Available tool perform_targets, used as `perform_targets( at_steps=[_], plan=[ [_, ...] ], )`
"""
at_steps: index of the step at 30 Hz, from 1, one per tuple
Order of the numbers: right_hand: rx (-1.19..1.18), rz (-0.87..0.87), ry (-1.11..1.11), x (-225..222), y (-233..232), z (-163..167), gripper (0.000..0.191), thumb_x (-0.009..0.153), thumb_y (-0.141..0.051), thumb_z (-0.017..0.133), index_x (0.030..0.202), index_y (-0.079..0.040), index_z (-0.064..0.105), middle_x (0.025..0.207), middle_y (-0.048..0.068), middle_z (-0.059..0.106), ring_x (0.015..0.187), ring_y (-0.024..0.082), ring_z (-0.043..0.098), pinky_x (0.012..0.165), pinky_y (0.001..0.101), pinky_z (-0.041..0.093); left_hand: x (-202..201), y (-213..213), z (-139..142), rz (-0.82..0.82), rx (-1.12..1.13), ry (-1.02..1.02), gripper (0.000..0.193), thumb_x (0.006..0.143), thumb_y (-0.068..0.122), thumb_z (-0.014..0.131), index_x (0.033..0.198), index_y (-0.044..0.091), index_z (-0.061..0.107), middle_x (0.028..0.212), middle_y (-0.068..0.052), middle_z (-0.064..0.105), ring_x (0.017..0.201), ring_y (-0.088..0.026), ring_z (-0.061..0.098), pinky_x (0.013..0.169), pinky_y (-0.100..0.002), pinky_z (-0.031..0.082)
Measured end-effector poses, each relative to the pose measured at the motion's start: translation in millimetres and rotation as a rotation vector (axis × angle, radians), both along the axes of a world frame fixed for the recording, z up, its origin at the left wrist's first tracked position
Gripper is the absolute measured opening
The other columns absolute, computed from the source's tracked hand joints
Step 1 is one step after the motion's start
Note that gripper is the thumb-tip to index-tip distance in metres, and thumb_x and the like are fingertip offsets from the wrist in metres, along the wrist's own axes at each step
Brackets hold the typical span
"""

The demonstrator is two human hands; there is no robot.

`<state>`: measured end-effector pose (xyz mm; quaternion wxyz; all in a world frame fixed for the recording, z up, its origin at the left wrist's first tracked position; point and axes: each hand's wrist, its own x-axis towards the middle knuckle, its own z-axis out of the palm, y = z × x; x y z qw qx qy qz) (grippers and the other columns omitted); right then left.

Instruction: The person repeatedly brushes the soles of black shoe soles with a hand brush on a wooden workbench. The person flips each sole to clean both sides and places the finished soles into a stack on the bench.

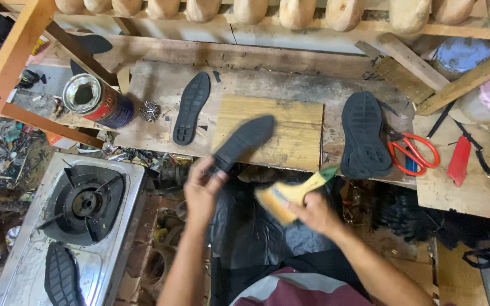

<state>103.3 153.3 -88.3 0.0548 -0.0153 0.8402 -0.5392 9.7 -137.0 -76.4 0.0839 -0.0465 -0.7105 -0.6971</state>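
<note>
My left hand [202,190] grips the heel end of a thin black shoe sole [244,141], which slants up over a yellowish wooden board [290,130]. My right hand [313,211] holds a flat paintbrush [290,195] with a yellow handle and pale bristles, just right of and below the sole, bristles pointing left. The brush is blurred. Another thin black sole [191,107] lies on the worn bench [256,85] to the left, and a black shoe with a treaded sole up [364,136] lies to the right.
An open tin can [94,101] lies tipped at the bench's left. A gas stove [83,209] at lower left carries a black sole [60,277]. Red-handled scissors [412,153] and a red tool [459,161] lie at right. Wooden shoe lasts [296,11] line the shelf above.
</note>
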Motion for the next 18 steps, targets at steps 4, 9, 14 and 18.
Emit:
perform_targets(
  at_steps=[4, 9, 14, 18],
  plan=[
    [0.154, -0.232, -0.059, -46.0, -7.8, 34.3, 0.044, 0.095, -0.039, 0.068, 0.111, 0.001, 0.075, 0.091, 0.018, 0.079, 0.079, 0.024, 0.074, 0.073, 0.0360, 0.057, 41.7, 41.1, -32.7, -0.068, 0.405, -0.410, 0.055, 0.091, 0.001, 0.064, 0.144, 0.003, 0.049, 0.139, -0.011, 0.059, 0.116, -0.020, 0.064, 0.091, -0.038, 0.060],
    [0.260, -0.068, 0.221, -89.6, -21.6, 46.7, 0.037, 0.095, -0.035, 0.069, 0.108, -0.002, 0.074, 0.089, 0.015, 0.077, 0.078, 0.023, 0.074, 0.069, 0.0377, 0.057, 52.7, 51.2, -49.3, -0.108, 0.573, -0.556, 0.055, 0.095, 0.001, 0.056, 0.149, -0.001, 0.043, 0.133, -0.015, 0.064, 0.111, -0.023, 0.068, 0.088, -0.040, 0.061],
    [0.572, -0.374, 0.286, -143.6, 26.7, 61.9, 0.033, 0.099, -0.037, 0.069, 0.108, -0.006, 0.076, 0.080, 0.015, 0.073, 0.065, 0.028, 0.070, 0.058, 0.0428, 0.053, 53.6, 48.9, -50.6, -0.099, 0.562, -0.587, 0.052, 0.096, 0.001, 0.055, 0.147, 0.000, 0.045, 0.130, -0.011, 0.064, 0.106, -0.019, 0.068, 0.086, -0.040, 0.062],
    [0.494, -0.455, 0.435, -126.7, 14.2, 54.4, 0.033, 0.097, -0.037, 0.073, 0.103, -0.004, 0.075, 0.079, 0.013, 0.072, 0.067, 0.027, 0.069, 0.058, 0.0411, 0.053, 54.8, 58.9, -51.0, -0.121, 0.704, -0.556, 0.049, 0.100, 0.005, 0.053, 0.148, 0.002, 0.045, 0.120, -0.009, 0.064, 0.099, -0.017, 0.066, 0.087, -0.042, 0.064]
  ],
)
